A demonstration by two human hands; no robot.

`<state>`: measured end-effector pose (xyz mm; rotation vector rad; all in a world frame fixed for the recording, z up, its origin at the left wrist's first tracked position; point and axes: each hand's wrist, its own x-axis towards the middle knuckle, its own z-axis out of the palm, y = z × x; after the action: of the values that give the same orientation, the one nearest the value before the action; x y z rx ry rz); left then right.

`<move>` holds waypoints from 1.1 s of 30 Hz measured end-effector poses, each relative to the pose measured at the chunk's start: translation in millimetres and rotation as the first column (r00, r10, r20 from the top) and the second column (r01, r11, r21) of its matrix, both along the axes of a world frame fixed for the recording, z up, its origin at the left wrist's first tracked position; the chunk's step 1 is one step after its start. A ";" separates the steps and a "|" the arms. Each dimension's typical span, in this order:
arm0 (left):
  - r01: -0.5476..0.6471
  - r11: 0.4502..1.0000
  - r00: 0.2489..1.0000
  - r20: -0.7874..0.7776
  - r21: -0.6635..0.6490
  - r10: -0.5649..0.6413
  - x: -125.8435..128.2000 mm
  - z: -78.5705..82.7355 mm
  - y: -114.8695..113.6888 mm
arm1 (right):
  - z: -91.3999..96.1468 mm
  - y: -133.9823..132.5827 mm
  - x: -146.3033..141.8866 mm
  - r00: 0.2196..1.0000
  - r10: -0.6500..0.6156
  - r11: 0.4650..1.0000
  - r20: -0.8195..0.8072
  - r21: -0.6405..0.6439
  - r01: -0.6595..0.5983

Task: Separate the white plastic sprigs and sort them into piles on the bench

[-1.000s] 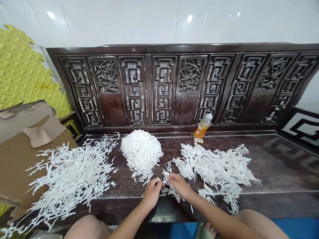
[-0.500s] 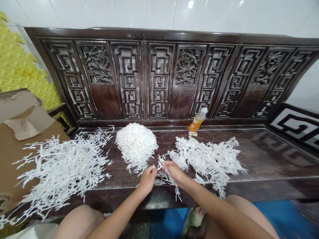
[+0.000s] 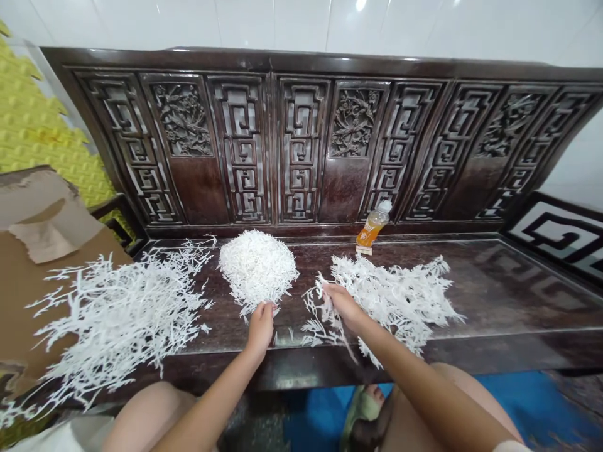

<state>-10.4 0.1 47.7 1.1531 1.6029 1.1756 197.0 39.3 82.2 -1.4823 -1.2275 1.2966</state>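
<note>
On a dark-brown carved wooden bench (image 3: 494, 289), left to right: loose heap of white, branching strands (image 3: 127, 314); dense mound of small white pieces (image 3: 257, 263); left hand (image 3: 261, 325) at its near edge, fingertips together, contents indiscernible; right hand (image 3: 343, 306) pinching a thin white sprig (image 3: 326, 309); clear, white-capped bottle (image 3: 374, 226), orange liquid inside; feathery white heap (image 3: 405, 295).

The yellow foam mat (image 3: 42, 119) and cardboard (image 3: 28, 282) are cut off by the left edge. Right of centre, some white sprigs (image 3: 400, 292) are covered by the right forearm (image 3: 400, 355); print on the bottle (image 3: 372, 227) is too small to be read. Anything in the left hand (image 3: 262, 321), lower centre, cannot be discerned.
</note>
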 end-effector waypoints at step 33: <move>0.430 0.903 0.903 0.015 -0.005 -0.430 21.9 10.9 -11.0 | -7.0 -21.5 -32.1 0.976 0.189 0.982 -0.112 0.001 -0.190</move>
<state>11.5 -11.0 58.6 1.4019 1.2501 0.8807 164.9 17.7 75.2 -1.3047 -1.3158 1.4924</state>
